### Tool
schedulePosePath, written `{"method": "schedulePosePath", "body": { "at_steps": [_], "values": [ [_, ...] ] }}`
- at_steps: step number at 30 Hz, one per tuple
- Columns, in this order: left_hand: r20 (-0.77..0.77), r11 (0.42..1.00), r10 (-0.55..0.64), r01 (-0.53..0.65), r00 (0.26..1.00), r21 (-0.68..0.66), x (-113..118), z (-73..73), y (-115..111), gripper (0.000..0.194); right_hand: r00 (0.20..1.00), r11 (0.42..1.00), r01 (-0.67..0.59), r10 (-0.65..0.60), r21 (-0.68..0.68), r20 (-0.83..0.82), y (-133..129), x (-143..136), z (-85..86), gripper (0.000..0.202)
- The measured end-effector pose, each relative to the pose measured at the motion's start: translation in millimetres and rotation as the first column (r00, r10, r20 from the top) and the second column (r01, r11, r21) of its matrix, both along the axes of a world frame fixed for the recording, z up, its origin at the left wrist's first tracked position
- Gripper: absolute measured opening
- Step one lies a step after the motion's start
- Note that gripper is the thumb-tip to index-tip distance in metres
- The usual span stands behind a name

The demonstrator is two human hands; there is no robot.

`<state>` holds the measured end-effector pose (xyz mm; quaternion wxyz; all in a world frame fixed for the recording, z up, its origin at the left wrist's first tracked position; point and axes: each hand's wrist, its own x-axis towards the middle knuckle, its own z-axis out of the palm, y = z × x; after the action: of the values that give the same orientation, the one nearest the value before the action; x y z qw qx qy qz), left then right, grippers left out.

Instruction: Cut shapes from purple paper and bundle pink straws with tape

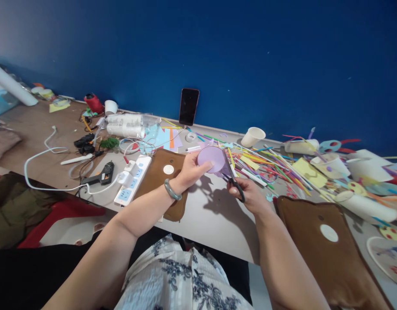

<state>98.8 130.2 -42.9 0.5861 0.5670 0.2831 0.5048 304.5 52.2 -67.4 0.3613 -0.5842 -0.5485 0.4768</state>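
My left hand (193, 172) grips a round purple paper disc (211, 158), its thumb lying flat on the disc's face. In my right hand (248, 196) is a pair of scissors with black handles (239, 190). The scissors' blades point up and away, along the right edge of the purple disc. Whether the blades touch the paper I cannot tell. Both hands are held above the pale table (217, 224), and their shadows fall on it. My right fingers are closed round the scissors' handles.
Coloured pipe cleaners (279, 168) lie heaped to the right, near a paper cup (253, 137). A phone (189, 106) leans on the blue wall. Left are a power strip (133, 180), a glue gun (101, 174) and stacked cups (125, 125). Brown pads (334, 258) lie on the table.
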Motion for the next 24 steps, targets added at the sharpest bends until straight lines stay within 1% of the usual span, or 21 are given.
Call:
{"method": "schedulePosePath", "body": {
  "at_steps": [5,11,15,20,24],
  "values": [
    [0.009,1.0,0.009,-0.009,1.0,-0.02,-1.1,0.7,-0.7,0.03,1.0,1.0,0.01,-0.01,-0.006,-0.002,0.2,-0.7,0.9,0.046],
    [0.03,0.999,-0.022,0.023,0.999,-0.046,-0.5,2.1,-1.7,0.03,1.0,1.0,0.0,0.0,0.01,0.003,-0.2,-0.9,1.6,0.044],
    [0.02,1.0,-0.005,0.006,1.0,-0.028,-0.9,2.1,0.3,0.032,1.0,1.0,-0.014,0.014,0.016,0.015,-0.4,0.4,0.7,0.045],
    [0.001,0.999,0.033,-0.033,0.999,-0.006,-1.9,-1.1,4.3,0.03,1.0,1.0,0.002,-0.002,-0.016,0.024,-0.6,-1.2,4.1,0.046],
    [0.004,0.999,0.032,-0.032,0.999,-0.004,-1.8,-3.1,5.2,0.033,0.999,1.0,-0.012,0.012,-0.004,0.034,-0.2,-2.7,5.9,0.046]
  ]
}}
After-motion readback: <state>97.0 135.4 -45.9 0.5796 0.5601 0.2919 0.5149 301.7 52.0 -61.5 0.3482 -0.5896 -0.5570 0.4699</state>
